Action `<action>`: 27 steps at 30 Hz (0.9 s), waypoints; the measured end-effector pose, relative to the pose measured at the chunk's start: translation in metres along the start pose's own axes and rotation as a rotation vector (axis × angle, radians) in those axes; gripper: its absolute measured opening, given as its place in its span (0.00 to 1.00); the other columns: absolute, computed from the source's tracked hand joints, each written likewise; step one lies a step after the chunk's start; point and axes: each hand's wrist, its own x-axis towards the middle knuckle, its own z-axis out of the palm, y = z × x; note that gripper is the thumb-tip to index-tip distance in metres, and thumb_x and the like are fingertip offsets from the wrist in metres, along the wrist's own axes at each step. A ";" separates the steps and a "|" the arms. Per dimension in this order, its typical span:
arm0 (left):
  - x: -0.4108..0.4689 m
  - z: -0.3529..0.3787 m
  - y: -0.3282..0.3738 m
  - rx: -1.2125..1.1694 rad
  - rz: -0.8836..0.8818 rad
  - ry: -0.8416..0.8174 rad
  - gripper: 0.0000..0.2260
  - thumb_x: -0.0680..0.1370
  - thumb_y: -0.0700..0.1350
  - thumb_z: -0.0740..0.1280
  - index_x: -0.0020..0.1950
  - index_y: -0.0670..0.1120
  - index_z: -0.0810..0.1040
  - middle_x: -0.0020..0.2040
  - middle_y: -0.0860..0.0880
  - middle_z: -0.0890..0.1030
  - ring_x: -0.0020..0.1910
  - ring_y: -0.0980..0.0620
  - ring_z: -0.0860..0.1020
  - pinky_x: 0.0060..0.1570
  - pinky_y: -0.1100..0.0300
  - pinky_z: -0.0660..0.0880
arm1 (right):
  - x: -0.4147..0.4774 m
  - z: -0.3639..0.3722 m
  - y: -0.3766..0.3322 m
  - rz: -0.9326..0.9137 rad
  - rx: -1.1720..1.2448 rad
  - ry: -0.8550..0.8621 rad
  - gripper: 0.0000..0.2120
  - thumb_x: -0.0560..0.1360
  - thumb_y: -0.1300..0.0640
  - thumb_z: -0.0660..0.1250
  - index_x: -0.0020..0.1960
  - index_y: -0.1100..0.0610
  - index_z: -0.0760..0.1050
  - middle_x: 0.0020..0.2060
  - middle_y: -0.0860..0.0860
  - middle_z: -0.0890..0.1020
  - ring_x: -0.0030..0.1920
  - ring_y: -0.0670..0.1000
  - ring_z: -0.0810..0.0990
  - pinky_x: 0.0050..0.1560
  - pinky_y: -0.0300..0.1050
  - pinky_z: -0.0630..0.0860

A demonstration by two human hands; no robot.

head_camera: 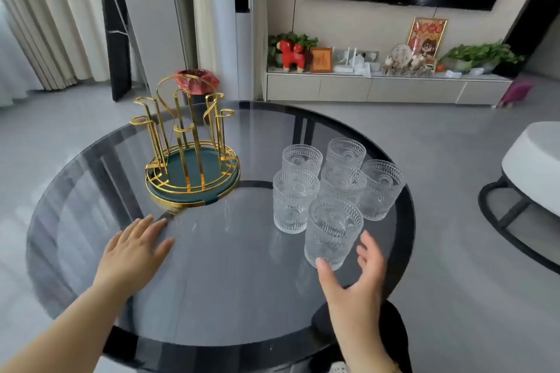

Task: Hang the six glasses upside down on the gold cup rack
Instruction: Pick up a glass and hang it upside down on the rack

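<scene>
Several embossed clear glasses stand upright in a cluster on the right of the round dark glass table (212, 275). The nearest glass (332, 231) is at the front of the group. My right hand (353, 277) is spread around its base, thumb touching the lower left side, fingers apart on the right, not closed on it. The gold cup rack (189, 142) with a green tray base stands at the table's left back, its prongs bare. My left hand (135, 251) lies flat on the table in front of the rack, holding nothing.
A black-rimmed table edge runs close to the glasses on the right. A white round stool (533, 160) stands to the right on the floor. A TV cabinet (388, 86) with ornaments and plants lines the far wall. A red-lined bin (197, 81) sits behind the rack.
</scene>
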 end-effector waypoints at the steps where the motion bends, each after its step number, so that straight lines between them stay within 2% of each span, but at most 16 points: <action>1: 0.000 0.001 0.000 0.004 -0.005 0.013 0.23 0.78 0.56 0.52 0.71 0.51 0.58 0.75 0.48 0.58 0.74 0.48 0.53 0.73 0.51 0.49 | 0.001 0.002 0.000 0.057 0.029 -0.027 0.37 0.62 0.65 0.73 0.66 0.55 0.60 0.60 0.50 0.66 0.61 0.48 0.66 0.60 0.32 0.61; 2: 0.000 0.001 0.000 0.006 -0.010 0.027 0.23 0.78 0.56 0.52 0.71 0.51 0.58 0.75 0.48 0.58 0.74 0.48 0.53 0.73 0.51 0.49 | 0.003 0.005 0.000 0.092 0.046 -0.076 0.39 0.62 0.63 0.74 0.68 0.55 0.57 0.62 0.50 0.65 0.63 0.48 0.64 0.61 0.31 0.60; 5: 0.000 0.001 -0.001 0.000 0.002 0.022 0.23 0.78 0.57 0.53 0.71 0.51 0.58 0.74 0.47 0.59 0.74 0.48 0.54 0.73 0.51 0.50 | 0.015 0.013 0.008 0.146 0.038 -0.137 0.45 0.62 0.61 0.74 0.70 0.55 0.51 0.69 0.54 0.61 0.69 0.50 0.60 0.69 0.43 0.58; 6: -0.001 0.002 0.000 0.002 0.008 0.029 0.23 0.78 0.57 0.53 0.71 0.51 0.59 0.74 0.47 0.59 0.74 0.48 0.54 0.72 0.52 0.50 | 0.019 0.015 0.010 0.155 0.036 -0.144 0.47 0.62 0.60 0.75 0.71 0.54 0.49 0.70 0.54 0.60 0.70 0.50 0.59 0.69 0.44 0.57; 10: -0.001 0.002 -0.002 0.001 0.015 0.041 0.23 0.77 0.56 0.54 0.70 0.51 0.59 0.74 0.47 0.60 0.74 0.48 0.55 0.72 0.52 0.50 | 0.029 0.024 0.015 0.138 0.045 -0.155 0.49 0.61 0.59 0.75 0.71 0.52 0.48 0.70 0.53 0.61 0.69 0.50 0.62 0.69 0.49 0.61; 16: 0.000 0.003 -0.003 -0.008 0.019 0.042 0.23 0.77 0.57 0.54 0.71 0.51 0.59 0.74 0.48 0.59 0.74 0.49 0.55 0.73 0.51 0.50 | 0.031 0.030 0.017 0.187 -0.008 -0.098 0.42 0.60 0.57 0.75 0.67 0.52 0.55 0.62 0.52 0.71 0.61 0.54 0.71 0.59 0.47 0.68; 20: 0.002 0.003 -0.005 -0.049 0.004 0.049 0.24 0.77 0.57 0.56 0.70 0.50 0.60 0.74 0.48 0.61 0.73 0.48 0.57 0.72 0.50 0.52 | 0.022 0.022 0.010 0.164 0.066 -0.076 0.39 0.58 0.61 0.76 0.62 0.48 0.60 0.55 0.44 0.72 0.54 0.45 0.72 0.51 0.37 0.65; 22: 0.005 0.002 -0.004 -0.096 0.000 0.060 0.24 0.76 0.56 0.58 0.70 0.50 0.59 0.73 0.47 0.62 0.72 0.47 0.59 0.72 0.50 0.53 | 0.018 0.015 -0.002 0.127 0.093 -0.137 0.37 0.57 0.64 0.77 0.55 0.39 0.63 0.52 0.40 0.73 0.53 0.44 0.73 0.51 0.37 0.66; 24: 0.011 0.001 -0.003 -0.140 -0.005 0.076 0.25 0.76 0.55 0.59 0.71 0.49 0.58 0.73 0.46 0.62 0.72 0.45 0.60 0.71 0.49 0.55 | 0.022 0.008 -0.020 0.048 0.115 -0.259 0.39 0.56 0.66 0.76 0.53 0.35 0.63 0.53 0.38 0.73 0.58 0.45 0.73 0.57 0.43 0.69; 25: 0.015 -0.001 -0.002 -0.163 -0.010 0.086 0.26 0.76 0.54 0.59 0.71 0.49 0.57 0.74 0.46 0.60 0.72 0.45 0.60 0.71 0.48 0.56 | 0.027 0.005 -0.034 0.005 0.093 -0.331 0.40 0.55 0.63 0.77 0.55 0.34 0.62 0.55 0.39 0.73 0.60 0.45 0.72 0.60 0.46 0.69; 26: 0.018 -0.002 -0.001 -0.184 -0.016 0.100 0.26 0.76 0.53 0.59 0.71 0.48 0.56 0.74 0.45 0.59 0.72 0.44 0.59 0.71 0.48 0.56 | 0.034 0.003 -0.048 -0.030 0.035 -0.401 0.41 0.53 0.57 0.77 0.58 0.33 0.61 0.57 0.39 0.73 0.61 0.42 0.71 0.61 0.43 0.68; 27: 0.022 -0.003 0.000 -0.201 -0.018 0.118 0.26 0.77 0.53 0.60 0.72 0.48 0.55 0.75 0.45 0.58 0.72 0.44 0.59 0.71 0.48 0.57 | 0.041 0.002 -0.063 -0.054 -0.032 -0.463 0.42 0.51 0.50 0.75 0.59 0.32 0.59 0.58 0.37 0.72 0.60 0.36 0.69 0.59 0.36 0.67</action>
